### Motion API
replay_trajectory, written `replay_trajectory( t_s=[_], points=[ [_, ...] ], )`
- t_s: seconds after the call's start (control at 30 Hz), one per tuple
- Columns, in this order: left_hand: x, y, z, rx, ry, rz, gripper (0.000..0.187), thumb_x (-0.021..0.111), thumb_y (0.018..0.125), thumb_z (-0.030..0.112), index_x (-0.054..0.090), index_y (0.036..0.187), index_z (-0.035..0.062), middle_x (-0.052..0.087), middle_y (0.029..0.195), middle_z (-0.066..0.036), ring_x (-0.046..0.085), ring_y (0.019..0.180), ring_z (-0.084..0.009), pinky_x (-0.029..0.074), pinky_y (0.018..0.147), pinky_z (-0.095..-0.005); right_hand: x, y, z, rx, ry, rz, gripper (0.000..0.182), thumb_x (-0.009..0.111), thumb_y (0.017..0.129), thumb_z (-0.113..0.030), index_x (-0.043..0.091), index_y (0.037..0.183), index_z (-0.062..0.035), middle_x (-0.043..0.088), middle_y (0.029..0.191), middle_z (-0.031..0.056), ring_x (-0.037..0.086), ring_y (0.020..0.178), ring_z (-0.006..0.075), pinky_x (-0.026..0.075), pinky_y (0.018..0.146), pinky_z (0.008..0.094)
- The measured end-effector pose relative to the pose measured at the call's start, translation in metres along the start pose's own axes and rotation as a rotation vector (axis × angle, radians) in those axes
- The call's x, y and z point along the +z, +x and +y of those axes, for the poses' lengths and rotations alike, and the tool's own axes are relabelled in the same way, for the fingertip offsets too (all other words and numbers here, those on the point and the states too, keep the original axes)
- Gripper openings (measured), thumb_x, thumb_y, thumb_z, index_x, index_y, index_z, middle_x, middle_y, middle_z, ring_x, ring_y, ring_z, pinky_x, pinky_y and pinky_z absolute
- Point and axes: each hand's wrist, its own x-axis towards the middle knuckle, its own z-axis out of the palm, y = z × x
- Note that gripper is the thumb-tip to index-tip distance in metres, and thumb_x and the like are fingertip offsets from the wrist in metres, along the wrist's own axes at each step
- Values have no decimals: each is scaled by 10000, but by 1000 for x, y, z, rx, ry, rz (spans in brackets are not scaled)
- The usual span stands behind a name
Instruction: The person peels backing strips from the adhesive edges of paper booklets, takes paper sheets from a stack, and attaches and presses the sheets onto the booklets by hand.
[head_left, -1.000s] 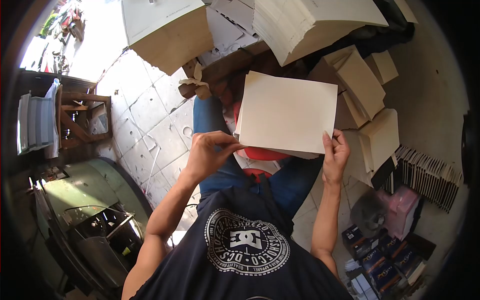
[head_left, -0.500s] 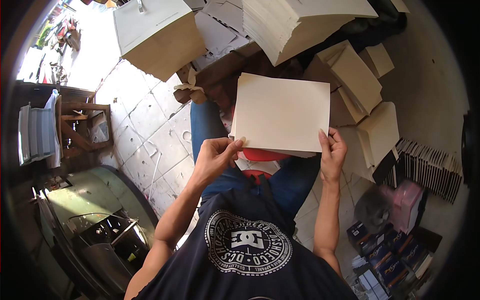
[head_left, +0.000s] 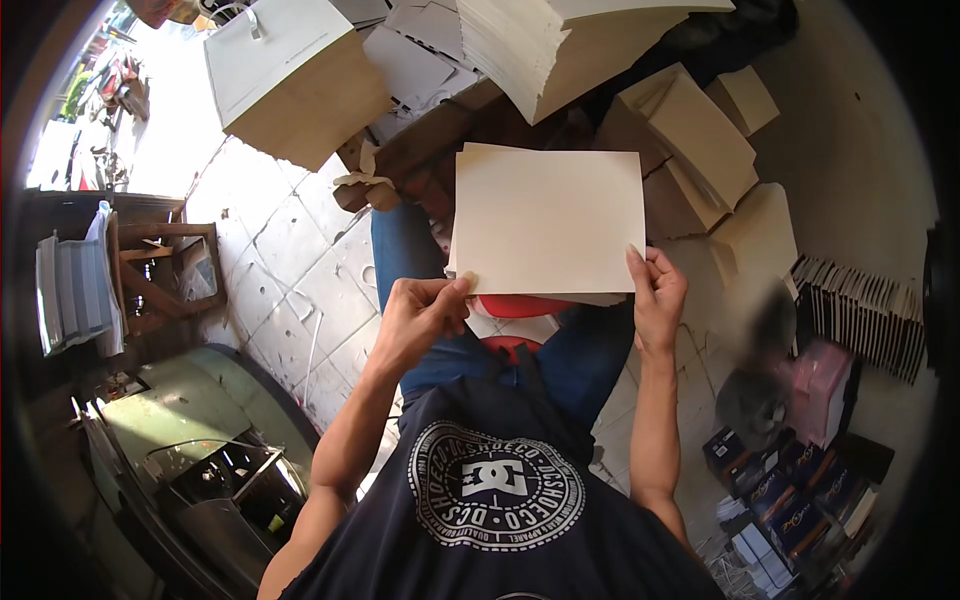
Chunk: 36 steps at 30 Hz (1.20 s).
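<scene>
A small stack of cream paper sheets (head_left: 548, 222) is held out in front of me, above my knees. Its edges are slightly uneven at the left and bottom. My left hand (head_left: 425, 312) pinches the lower left corner, thumb on top and fingers underneath. At the lower right edge, my right hand (head_left: 660, 295) grips the same sheets, its thumb lying on the top sheet. Beneath the paper shows a red seat or stool (head_left: 515, 306) between my legs; most of it is hidden.
Tall paper stacks stand ahead, one at left (head_left: 310, 105) and one at centre (head_left: 560, 60). Folded cream bundles (head_left: 705, 140) lie to the right. A row of dark-edged booklets (head_left: 860, 312) and dark boxes (head_left: 790, 500) sit further right. A green rounded machine (head_left: 190, 400) stands left.
The whole view has shifted a little, and the held sheets sit slightly further left and up. Both hands keep their grip. A dark blur has appeared beside the booklets at right.
</scene>
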Motion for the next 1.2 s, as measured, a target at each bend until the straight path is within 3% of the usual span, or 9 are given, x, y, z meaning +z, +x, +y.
replay_trajectory(
  t_s=[0.1, 0.23, 0.27, 0.6, 0.8, 0.83, 0.9, 1.03, 1.2],
  points=[
    [1, -1, -2, 2, -23, 5, 442, 617, 977, 366, 690, 752, -7, 622, 641, -36, 574, 548, -94, 451, 528, -242, -5, 1, 2, -8, -66, -7, 182, 643, 966, -109, 648, 878, 50, 694, 775, 8, 559, 707, -8, 421, 649, 169],
    [2, 0, -2, 2, -75, -1, 469, 632, 963, 388, 698, 732, -16, 617, 623, -32, 577, 548, -95, 456, 532, -243, -9, 5, -1, -268, -490, 71, 227, 710, 910, -150, 618, 788, 18, 616, 714, 42, 543, 700, 129, 427, 693, 277],
    [3, -1, -1, -6, -90, 15, 457, 639, 959, 381, 701, 740, -15, 616, 627, -35, 574, 549, -96, 452, 527, -244, -7, 5, -4, -242, -389, 66, 263, 735, 883, -182, 602, 773, 16, 566, 759, 84, 525, 746, 218, 424, 744, 331],
    [4, 0, 0, -3, -86, 3, 398, 634, 969, 352, 668, 754, 18, 604, 627, -24, 559, 539, -94, 424, 512, -238, -8, 7, 7, -332, -373, 98, 295, 764, 855, -182, 594, 732, 25, 572, 844, 93, 559, 781, 208, 447, 761, 311],
    [6, 0, -1, 1, -82, 24, 403, 635, 968, 355, 661, 753, 16, 603, 620, -26, 559, 526, -95, 414, 501, -237, -6, -1, -11, -429, -655, 188, 278, 746, 836, -148, 606, 1030, -4, 584, 1065, 136, 574, 1007, 303, 435, 857, 389],
    [6, 0, -3, 3, -102, 31, 406, 640, 964, 354, 664, 743, 15, 607, 628, -27, 562, 528, -97, 421, 507, -235, 1, -9, -20, -515, -816, 201, 489, 724, 830, -187, 537, 1253, -28, 529, 1246, 159, 513, 1159, 346, 377, 937, 467],
    [4, 0, -7, -4, -126, 16, 413, 651, 956, 352, 670, 722, 13, 616, 644, -29, 567, 532, -101, 435, 519, -233, 33, -37, -52, -480, -987, -54, 721, 716, 817, -306, 433, 1429, -51, 416, 1445, 162, 440, 1298, 323, 314, 986, 541],
    [5, 1, -11, -11, -175, 32, 363, 656, 957, 318, 663, 765, 10, 617, 649, -30, 566, 539, -95, 421, 511, -231, 85, -83, -30, -468, -991, -481, 887, 745, 798, -416, 353, 1505, -51, 301, 1590, 109, 268, 1473, 235, 134, 1129, 608],
    [6, -3, -8, -21, -179, 21, 355, 642, 964, 314, 653, 755, 27, 600, 609, -23, 547, 520, -87, 394, 502, -221, 7, -78, -4, -386, -1121, -173, 818, 697, 864, -412, 349, 1513, -54, 375, 1561, 95, 321, 1459, 221, 92, 1134, 633]
  ],
)
